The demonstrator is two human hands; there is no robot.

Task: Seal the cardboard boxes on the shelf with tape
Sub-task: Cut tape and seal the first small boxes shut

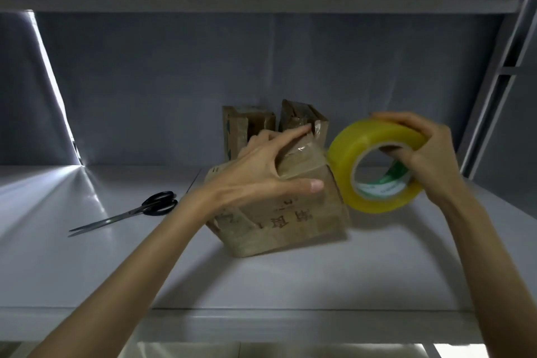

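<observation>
The person's left hand (263,167) lies spread over the top of the near cardboard box (279,212), fingers straight, thumb along its front edge, pressing down a strip of tape. Just to the right of that hand, the right hand (418,154) grips the yellow tape roll (377,166), fingers hooked through the core, the roll touching the box's right top corner. This looks like the taping pass across the top seam. Next, I judge, the roll must be drawn down the side and the strip cut. The scissors (128,211) lie well left of the left hand on the shelf (87,270). Two more boxes (273,122) stand just beyond its fingertips.
</observation>
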